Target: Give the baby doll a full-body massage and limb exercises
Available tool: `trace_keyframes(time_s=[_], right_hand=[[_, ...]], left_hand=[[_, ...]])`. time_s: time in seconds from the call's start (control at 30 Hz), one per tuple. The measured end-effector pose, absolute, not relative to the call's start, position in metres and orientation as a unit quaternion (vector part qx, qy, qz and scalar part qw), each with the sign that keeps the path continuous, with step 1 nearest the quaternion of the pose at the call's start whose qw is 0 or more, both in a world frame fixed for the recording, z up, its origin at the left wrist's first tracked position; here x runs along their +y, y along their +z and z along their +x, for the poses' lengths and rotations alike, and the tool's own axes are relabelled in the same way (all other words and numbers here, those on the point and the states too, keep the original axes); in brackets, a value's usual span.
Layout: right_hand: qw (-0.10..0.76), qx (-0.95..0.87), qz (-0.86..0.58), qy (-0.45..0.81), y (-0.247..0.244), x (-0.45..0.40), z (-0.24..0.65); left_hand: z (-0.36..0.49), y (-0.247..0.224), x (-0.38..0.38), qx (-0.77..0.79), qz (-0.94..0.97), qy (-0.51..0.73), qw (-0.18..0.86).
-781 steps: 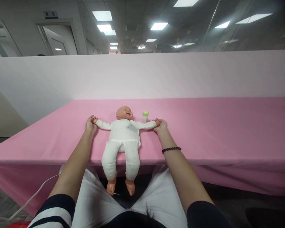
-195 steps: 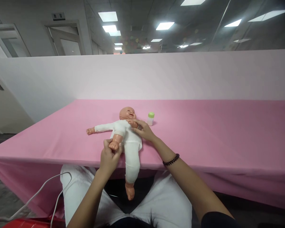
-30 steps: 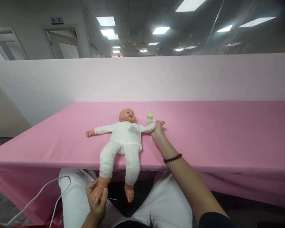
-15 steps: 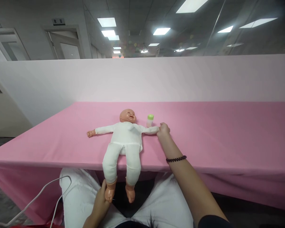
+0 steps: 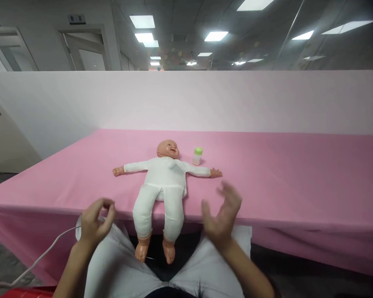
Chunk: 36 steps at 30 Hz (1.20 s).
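A baby doll (image 5: 164, 176) in a white cloth suit lies on its back on the pink-covered table (image 5: 282, 178), arms stretched out sideways. Its legs hang over the front edge, the feet between my knees. My left hand (image 5: 96, 221) is raised left of the doll's legs, fingers curved and apart from the thumb, with nothing in it. To the right of the legs, my right hand (image 5: 222, 217) is lifted with thumb and fingers spread, a little blurred, and also holds nothing. Neither hand touches the doll. Beside the doll's head stands a small bottle (image 5: 197, 156) with a green cap.
A white partition (image 5: 205, 99) runs along the table's back edge, with glass above it. A white cable (image 5: 40, 260) curves at the lower left, near something red (image 5: 27, 293). My legs in white trousers (image 5: 108, 265) are under the table's front edge.
My right hand has let go of the doll's arm and drawn back toward me. My left hand has left the doll's foot and moved up and to the left.
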State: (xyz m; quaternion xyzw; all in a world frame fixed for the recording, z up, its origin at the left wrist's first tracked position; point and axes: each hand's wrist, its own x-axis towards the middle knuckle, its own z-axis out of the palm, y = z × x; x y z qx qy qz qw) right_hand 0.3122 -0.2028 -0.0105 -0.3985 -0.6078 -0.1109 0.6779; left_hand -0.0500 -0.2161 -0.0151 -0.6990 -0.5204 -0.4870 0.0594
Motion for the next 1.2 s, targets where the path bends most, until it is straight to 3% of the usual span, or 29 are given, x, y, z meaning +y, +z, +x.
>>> trace_keyframes(time_s=[0.07, 0.13, 0.27, 0.4, 0.57, 0.7, 0.8, 0.9, 1.0, 1.2], right_hand=[[0.617, -0.691, -0.352, -0.131, -0.048, -0.244, 0.289], [0.605, -0.702, -0.369, -0.066, -0.090, -0.272, 0.269], [0.601, -0.635, -0.469, 0.124, -0.162, -0.292, 0.234], [0.572, -0.544, -0.509, 0.343, -0.189, -0.291, 0.211], [0.592, -0.496, -0.482, 0.414, -0.178, -0.290, 0.209], [0.633, -0.478, -0.480, 0.375, -0.176, -0.298, 0.211], [0.679, -0.480, -0.485, 0.269, -0.174, -0.301, 0.220], [0.712, -0.550, -0.427, 0.086, -0.151, -0.293, 0.239], [0.677, -0.618, -0.400, -0.008, -0.102, -0.274, 0.257], [0.639, -0.686, -0.344, 0.046, -0.011, -0.228, 0.257]], left_hand=[[-0.046, 0.000, -0.185, -0.608, -0.618, -0.498, 0.016], [-0.047, 0.006, -0.150, -0.665, -0.608, -0.433, -0.004], [-0.060, 0.005, -0.090, -0.703, -0.645, -0.299, -0.014], [-0.072, 0.009, -0.059, -0.682, -0.695, -0.216, -0.063], [-0.081, 0.022, -0.051, -0.657, -0.705, -0.248, -0.101], [-0.079, 0.027, -0.055, -0.629, -0.621, -0.429, -0.188], [-0.066, 0.030, -0.055, -0.563, -0.563, -0.563, -0.221], [-0.043, 0.031, -0.048, -0.488, -0.544, -0.644, -0.227], [-0.014, 0.033, -0.039, -0.421, -0.571, -0.669, -0.221], [0.040, 0.036, -0.030, -0.343, -0.725, -0.567, -0.190]])
